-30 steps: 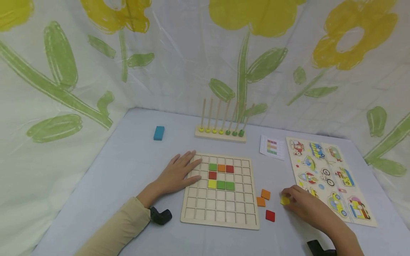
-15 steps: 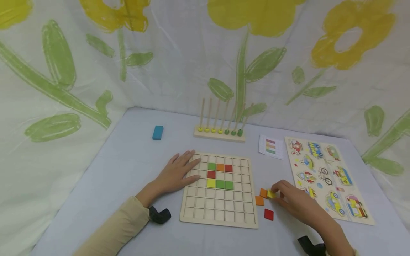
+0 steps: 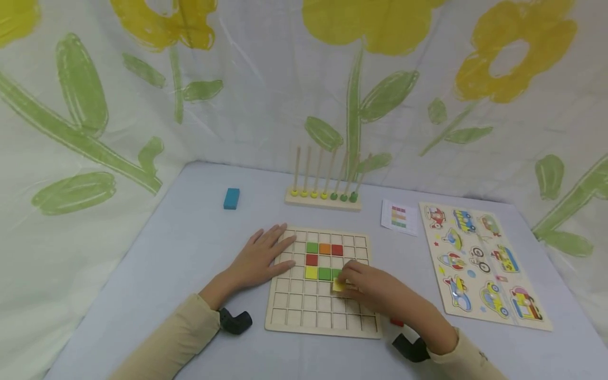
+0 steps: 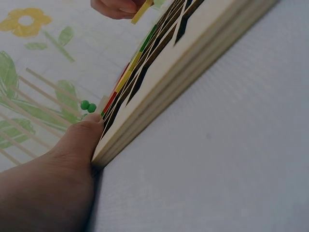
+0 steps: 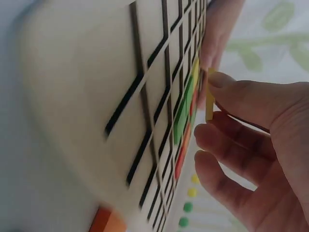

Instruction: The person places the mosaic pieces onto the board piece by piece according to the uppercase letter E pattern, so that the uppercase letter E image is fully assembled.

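My right hand (image 3: 377,287) pinches a yellow square tile (image 3: 338,285) between thumb and fingers, over the wooden grid board (image 3: 304,320). From the right wrist view, the yellow tile (image 5: 210,99) stands on edge between thumb and index finger, close over the grid. Just beyond it lies a green tile (image 3: 325,273) beside another green one. Also set in the squares are a yellow tile (image 3: 311,272), two red tiles, an orange tile (image 3: 325,248) and a further green tile. My left hand (image 3: 260,258) rests with spread fingers on the board's left edge.
A red tile (image 3: 396,321) peeks out under my right wrist; an orange piece (image 5: 108,221) shows beside the board. Behind stand a bead-and-peg rack (image 3: 323,200), a blue block (image 3: 231,198) and a printed colour card (image 3: 399,217). A vehicle puzzle (image 3: 480,279) lies at right.
My right hand has carried the yellow tile leftward, from beside the puzzle past the loose orange tiles to over the grid board. The left hand stays in place.
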Tool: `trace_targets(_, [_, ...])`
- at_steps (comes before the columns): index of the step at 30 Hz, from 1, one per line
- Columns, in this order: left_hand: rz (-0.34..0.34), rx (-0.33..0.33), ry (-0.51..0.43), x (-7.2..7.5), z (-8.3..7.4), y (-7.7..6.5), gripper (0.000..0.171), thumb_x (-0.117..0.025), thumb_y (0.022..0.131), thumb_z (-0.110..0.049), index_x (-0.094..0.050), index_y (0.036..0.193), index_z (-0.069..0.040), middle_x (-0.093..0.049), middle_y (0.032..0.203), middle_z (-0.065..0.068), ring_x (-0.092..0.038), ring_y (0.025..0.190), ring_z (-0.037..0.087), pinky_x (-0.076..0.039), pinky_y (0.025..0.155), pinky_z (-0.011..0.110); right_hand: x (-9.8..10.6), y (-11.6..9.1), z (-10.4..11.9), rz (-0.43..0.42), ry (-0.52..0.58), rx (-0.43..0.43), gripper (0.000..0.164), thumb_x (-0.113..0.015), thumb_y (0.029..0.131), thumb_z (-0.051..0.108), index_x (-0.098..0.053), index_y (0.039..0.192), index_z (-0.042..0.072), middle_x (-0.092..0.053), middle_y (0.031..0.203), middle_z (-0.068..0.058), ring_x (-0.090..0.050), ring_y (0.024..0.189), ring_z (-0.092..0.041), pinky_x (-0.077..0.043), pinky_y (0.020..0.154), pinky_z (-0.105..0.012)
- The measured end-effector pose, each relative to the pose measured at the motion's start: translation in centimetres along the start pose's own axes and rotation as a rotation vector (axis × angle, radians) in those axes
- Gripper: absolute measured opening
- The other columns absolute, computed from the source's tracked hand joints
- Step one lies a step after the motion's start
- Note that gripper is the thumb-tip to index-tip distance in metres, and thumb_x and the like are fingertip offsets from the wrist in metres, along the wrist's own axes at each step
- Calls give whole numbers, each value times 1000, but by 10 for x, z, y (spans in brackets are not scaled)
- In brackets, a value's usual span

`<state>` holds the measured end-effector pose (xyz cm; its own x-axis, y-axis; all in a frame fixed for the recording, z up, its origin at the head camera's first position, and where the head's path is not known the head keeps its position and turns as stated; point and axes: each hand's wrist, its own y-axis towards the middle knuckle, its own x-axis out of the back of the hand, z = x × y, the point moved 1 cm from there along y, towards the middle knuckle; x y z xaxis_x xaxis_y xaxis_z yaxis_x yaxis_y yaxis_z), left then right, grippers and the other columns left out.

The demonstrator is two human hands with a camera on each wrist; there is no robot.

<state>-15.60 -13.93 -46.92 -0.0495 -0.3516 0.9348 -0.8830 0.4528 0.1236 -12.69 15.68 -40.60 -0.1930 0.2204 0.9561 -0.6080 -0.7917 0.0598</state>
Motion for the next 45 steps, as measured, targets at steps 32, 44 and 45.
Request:
trace_targets(32, [-8, -2, -26, 3, -3, -1, 65, -46, 95, -57, -35, 149, -24, -22, 159, 6, -17, 147, 24, -13, 117, 51, -20, 45, 25, 99, -22, 69, 14, -63, 94, 27, -64, 107, 20, -57, 104, 11, -56, 88, -3, -51, 80, -19])
trace_targets(44, [4, 6, -12, 3, -2, -1, 66, -42, 95, -61, -34, 150, -25, -21, 159, 5, -16, 147, 24, -12, 118, 50, -4, 31, 12, 65, -30, -7, 20, -66, 92, 26, -63, 111, 21, -59, 105, 11, -57, 92, -4, -52, 82, -22])
trace_targets(45, [5, 5, -11, 3, -2, -1, 66, -42, 95, -61, -34, 150, -25, -21, 159, 5, -16, 147, 24, -12, 118, 50, 1, 26, 8, 55, -24, -41, 20, -67, 91, 25, -63, 111, 21, -59, 106, 11, -58, 93, -4, -52, 82, -23])
